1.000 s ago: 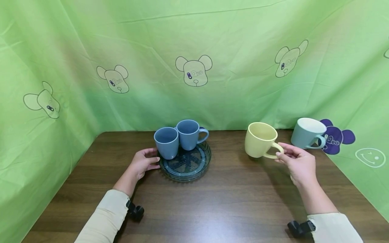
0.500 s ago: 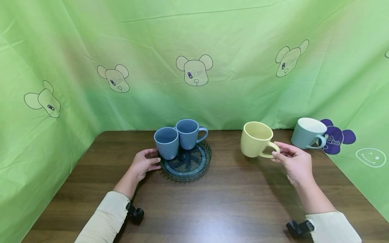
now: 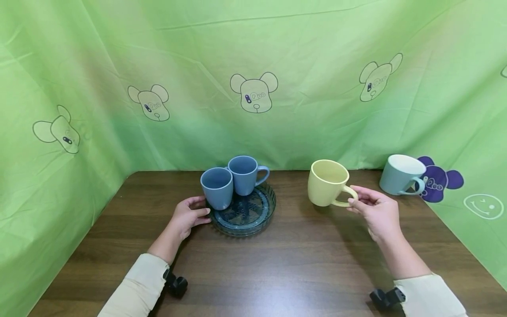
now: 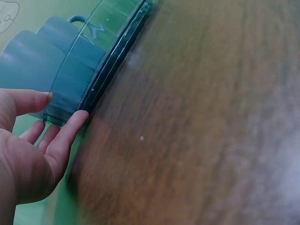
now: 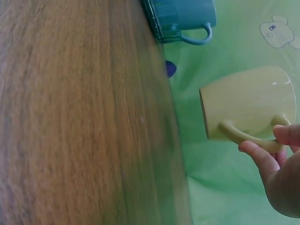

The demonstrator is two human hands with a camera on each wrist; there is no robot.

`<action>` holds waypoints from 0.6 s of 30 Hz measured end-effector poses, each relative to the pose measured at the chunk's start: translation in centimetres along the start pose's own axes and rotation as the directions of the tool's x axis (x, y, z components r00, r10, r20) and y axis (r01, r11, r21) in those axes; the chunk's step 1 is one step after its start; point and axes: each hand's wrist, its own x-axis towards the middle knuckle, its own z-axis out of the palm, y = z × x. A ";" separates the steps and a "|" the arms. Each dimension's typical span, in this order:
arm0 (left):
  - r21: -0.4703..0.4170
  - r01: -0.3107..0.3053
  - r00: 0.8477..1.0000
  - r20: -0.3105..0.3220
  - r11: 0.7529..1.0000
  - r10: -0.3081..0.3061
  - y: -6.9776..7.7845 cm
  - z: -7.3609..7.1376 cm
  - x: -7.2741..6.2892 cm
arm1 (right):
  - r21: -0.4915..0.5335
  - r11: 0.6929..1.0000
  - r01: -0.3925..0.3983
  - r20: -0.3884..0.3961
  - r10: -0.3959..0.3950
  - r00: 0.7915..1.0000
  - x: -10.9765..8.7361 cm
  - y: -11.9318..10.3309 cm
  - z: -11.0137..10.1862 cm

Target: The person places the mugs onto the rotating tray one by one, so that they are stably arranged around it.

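Observation:
My right hand [image 3: 376, 213] pinches the handle of a yellow mug [image 3: 326, 185]. The right wrist view shows the mug [image 5: 248, 105] upright and raised off the table, a gap under its base. At the left, my left hand [image 3: 188, 215] holds the edge of a round, dark blue-green glass tray [image 3: 247, 226]. In the left wrist view the thumb lies by its rim, fingertips at the lower side. Two blue mugs, a front one [image 3: 217, 189] and a rear one [image 3: 243, 176], stand side by side on the tray's back left; the rear one's handle points right.
A teal mug [image 3: 400, 176] with a white inside stands at the table's back right corner, handle towards the right. The brown wooden table [image 3: 253, 273] ends at a green printed cloth [image 3: 190, 114] behind and at the sides.
My right hand has carried the yellow mug leftwards, closer to the glass tray. The left hand stays at the tray's edge, and the blue mugs keep their places.

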 end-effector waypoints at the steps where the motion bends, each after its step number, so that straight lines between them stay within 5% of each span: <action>1: 0.000 0.002 1.000 -0.002 1.000 -0.002 0.0 0.1 -0.1 | -0.002 1.000 -0.002 0.001 0.002 1.000 0.0 0.0 0.1; 18: -0.031 0.010 0.999 -0.036 0.999 -0.011 -0.2 0.6 -0.9 | -0.042 0.999 -0.029 0.027 0.030 0.999 -0.1 -0.2 1.2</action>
